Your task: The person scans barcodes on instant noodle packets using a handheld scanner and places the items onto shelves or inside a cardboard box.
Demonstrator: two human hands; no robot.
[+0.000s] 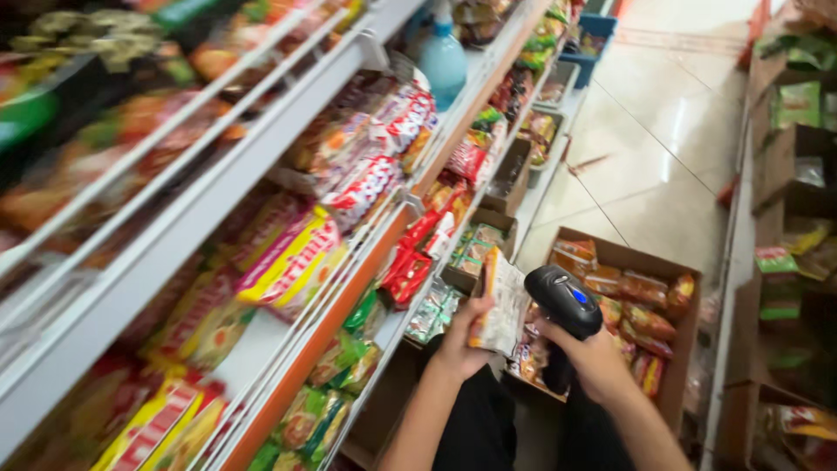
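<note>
My left hand [460, 342] holds a flat snack packet [500, 301] upright by its lower edge, its pale back turned toward a scanner. My right hand [593, 358] grips a black handheld barcode scanner [564, 305] by the handle, its head tilted toward the packet and nearly touching it. Both hands hover low in a shop aisle, above an open cardboard box [689, 327] packed with several orange snack packets. My dark trouser legs show below the hands.
White wire shelves [288, 131] filled with colourful snack packets run along the left. A blue bottle [444, 59] stands on an upper shelf. Cardboard boxes [789, 174] with goods line the right side. A pale tiled floor [663, 113] stretches ahead, with a blue crate [593, 39] far off.
</note>
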